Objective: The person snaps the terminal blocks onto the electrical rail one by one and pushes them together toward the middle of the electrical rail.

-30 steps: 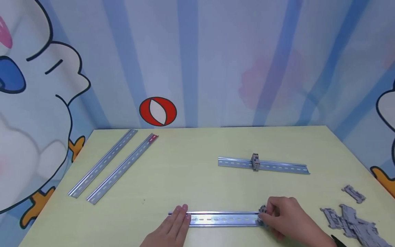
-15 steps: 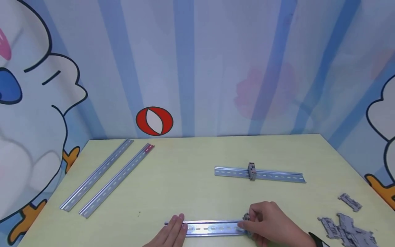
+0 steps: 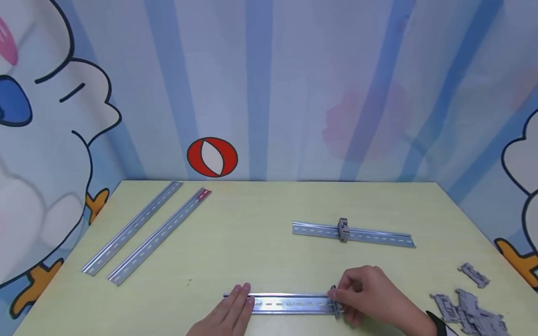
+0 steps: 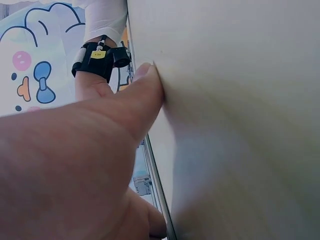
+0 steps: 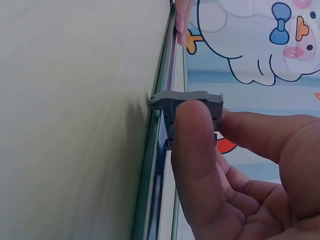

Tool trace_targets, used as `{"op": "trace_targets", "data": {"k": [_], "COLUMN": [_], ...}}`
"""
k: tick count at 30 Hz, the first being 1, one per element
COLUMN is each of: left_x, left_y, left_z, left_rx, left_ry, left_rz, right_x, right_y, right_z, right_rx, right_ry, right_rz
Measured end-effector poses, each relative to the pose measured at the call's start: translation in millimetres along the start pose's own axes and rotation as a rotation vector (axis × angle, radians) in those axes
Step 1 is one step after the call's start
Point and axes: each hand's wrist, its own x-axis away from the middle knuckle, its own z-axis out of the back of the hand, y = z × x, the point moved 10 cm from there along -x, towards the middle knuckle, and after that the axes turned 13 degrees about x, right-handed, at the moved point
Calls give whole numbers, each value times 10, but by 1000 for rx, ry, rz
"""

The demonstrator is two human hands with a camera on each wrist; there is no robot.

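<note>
A silver slotted DIN rail (image 3: 290, 304) lies crosswise near the front of the table. My left hand (image 3: 227, 312) rests on its left end with fingers straight and side by side. At the rail's right part, my right hand (image 3: 374, 294) pinches a grey terminal block (image 3: 337, 309) between thumb and fingers. Seen from the right wrist, the terminal block (image 5: 187, 97) stands across the rail (image 5: 150, 175), its foot right at the rail's edge; the thumb hides part of it. In the left wrist view, the left thumb (image 4: 145, 92) touches the tabletop beside the rail.
Behind, a shorter-looking rail (image 3: 382, 237) carries a grey terminal block (image 3: 343, 229). Two long rails (image 3: 134, 226) lie slanted at the left, one with a red end (image 3: 204, 193). A pile of grey terminal blocks (image 3: 470, 308) and a single one (image 3: 474, 275) lie at the right.
My right hand has moved left along the rail with the terminal block, closer to the left hand. The left hand stays on the rail's left end. The head view has shifted slightly.
</note>
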Motion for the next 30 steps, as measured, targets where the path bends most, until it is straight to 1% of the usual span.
{"op": "trace_targets", "data": {"k": [3,5,7,8,11,14,16,19,20,25,30], "left_x": [7,15,22,25,31,31,30,32,36,44,21], "left_y": [-1,3,9,12,16,18,17,29,35,54,51], "left_z": [12,21,20,15,33,53,49,24,18,36,60], "left_rx": [10,13,21,23,44,58,59,50,47,54,56], "left_ry": [7,21,17,15,45,73,59,25,26,71,86], "left_rz": [-11,-19,-22,-21,-15,-9,-7,-10,-12,-25,-12], "right_x": [-17,-31,-38,-38,-37,-46,-57,-56,-52,-49,-88], "right_y": [2,18,34,41,72,98,102,85,76,4,-144], "right_z": [-10,-5,8,11,-10,-39,-55,-88,-105,-197,-286], "right_rx": [3,10,4,-8,-89,-134,-151,-193,-207,-254,-269], "right_ry": [-2,12,30,36,36,32,33,32,33,40,18], "right_rz": [-2,-19,-32,-36,-54,-79,-87,-75,-68,-42,-5]}}
